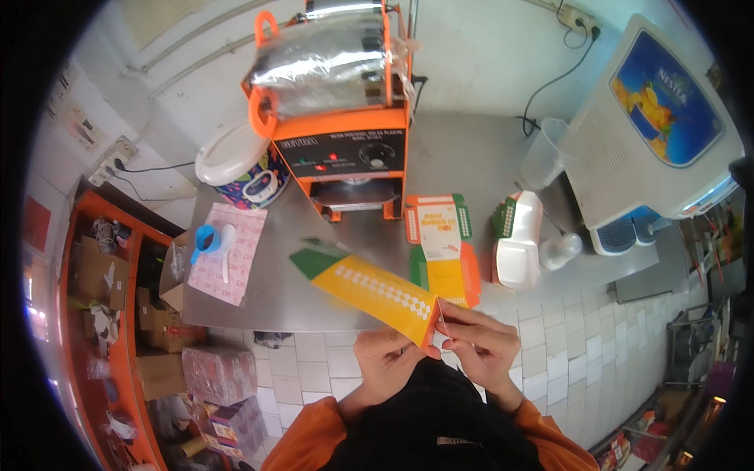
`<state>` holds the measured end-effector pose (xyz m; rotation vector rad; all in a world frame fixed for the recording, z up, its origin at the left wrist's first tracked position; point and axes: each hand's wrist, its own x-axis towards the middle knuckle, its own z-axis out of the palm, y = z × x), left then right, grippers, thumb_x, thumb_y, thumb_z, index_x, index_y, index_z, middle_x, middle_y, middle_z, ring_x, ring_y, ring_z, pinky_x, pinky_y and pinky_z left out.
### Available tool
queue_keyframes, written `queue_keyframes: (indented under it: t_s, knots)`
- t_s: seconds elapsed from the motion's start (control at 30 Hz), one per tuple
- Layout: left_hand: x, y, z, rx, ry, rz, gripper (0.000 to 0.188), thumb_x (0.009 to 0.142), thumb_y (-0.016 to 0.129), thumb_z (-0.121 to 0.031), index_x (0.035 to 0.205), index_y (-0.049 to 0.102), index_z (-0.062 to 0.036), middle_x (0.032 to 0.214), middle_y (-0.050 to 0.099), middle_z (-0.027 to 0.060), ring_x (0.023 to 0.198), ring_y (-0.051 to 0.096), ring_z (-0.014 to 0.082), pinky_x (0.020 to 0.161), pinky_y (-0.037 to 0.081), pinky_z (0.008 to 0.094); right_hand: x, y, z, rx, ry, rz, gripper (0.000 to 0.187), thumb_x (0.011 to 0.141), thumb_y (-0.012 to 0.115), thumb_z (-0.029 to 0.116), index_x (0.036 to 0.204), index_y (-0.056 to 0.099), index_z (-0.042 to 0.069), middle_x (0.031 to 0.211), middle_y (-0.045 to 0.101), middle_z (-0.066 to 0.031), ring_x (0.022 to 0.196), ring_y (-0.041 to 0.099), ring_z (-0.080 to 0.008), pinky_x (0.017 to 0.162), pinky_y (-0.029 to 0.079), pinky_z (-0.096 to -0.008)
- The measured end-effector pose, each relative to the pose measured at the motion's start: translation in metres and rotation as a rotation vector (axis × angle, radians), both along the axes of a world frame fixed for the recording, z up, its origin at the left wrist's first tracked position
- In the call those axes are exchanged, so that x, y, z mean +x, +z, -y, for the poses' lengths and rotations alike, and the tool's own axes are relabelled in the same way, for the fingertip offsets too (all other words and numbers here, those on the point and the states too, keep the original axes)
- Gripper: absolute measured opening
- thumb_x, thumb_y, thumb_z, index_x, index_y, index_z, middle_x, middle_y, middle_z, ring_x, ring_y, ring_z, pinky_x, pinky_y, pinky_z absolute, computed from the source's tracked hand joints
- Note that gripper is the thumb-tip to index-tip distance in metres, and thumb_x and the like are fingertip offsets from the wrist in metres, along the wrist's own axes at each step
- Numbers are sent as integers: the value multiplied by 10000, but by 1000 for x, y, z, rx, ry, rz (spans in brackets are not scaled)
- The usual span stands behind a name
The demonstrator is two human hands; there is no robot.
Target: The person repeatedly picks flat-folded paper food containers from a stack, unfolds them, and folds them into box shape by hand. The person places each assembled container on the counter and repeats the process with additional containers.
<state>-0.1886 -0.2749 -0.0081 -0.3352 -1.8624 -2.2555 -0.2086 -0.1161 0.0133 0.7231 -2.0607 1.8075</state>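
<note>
Close to my body, a partly folded cardboard food box (369, 292), yellow with a white diamond pattern, is held up at a slant past the table's near edge. Its green flaps point away to the left and its orange end is toward me. My left hand (386, 363) is closed on the lower corner of that orange end. On the other side my right hand (481, 345) pinches the same end with bent fingers. Just beyond lies an unfolded flat carton (441, 247) in orange, yellow and green. Right of it stands a formed box (516, 243) with a white inside.
An orange cup sealing machine (342, 157) stands at the back of the metal table (314, 310). Left are a lidded patterned tub (239, 169) and a blue scoop (206, 239) on pink paper. Right are a plastic cup (559, 251), a transparent jug (544, 153) and a drink dispenser (652, 118).
</note>
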Motion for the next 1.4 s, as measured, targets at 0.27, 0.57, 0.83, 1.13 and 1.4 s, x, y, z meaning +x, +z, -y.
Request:
queue_keyframes:
  t_s: [0.27,0.57,0.83,1.13,1.4]
  knots:
    - [5,-15,-25,18,116,-51,205,785,767,-24,962,691,46,873,710,107,741,666,112,654,511,220,24,2,-31,-7,17,279,198,768,692,-64,946,739,9,1227,596,-199,1037,648,-286,837,546,-317]
    - [30,23,-115,98,344,-182,267,805,722,20,1066,676,43,926,699,123,799,691,202,723,546,293,43,16,-86,387,-34,-281,477,784,632,-46,1251,618,49,1486,276,-287,1377,278,-468,1097,301,-473]
    - [31,17,-211,-192,381,-425,268,885,638,-26,1127,621,88,1098,660,212,993,676,270,835,530,295,43,8,-184,101,-144,-310,250,721,736,-67,963,721,-3,1373,446,-273,1194,541,-405,977,470,-378]
    - [30,27,-258,24,241,-269,307,981,530,-125,1193,519,98,1086,652,173,948,642,176,826,501,259,32,-6,-197,19,-303,-501,316,716,707,-73,1016,718,24,1363,475,-230,1215,508,-440,983,453,-455]
    - [13,29,-255,106,400,-157,228,1011,481,-193,913,537,5,831,595,55,722,517,58,638,437,220,22,20,-221,185,-132,-394,447,747,729,38,1176,613,-17,1349,466,-213,1258,436,-431,1042,364,-471]
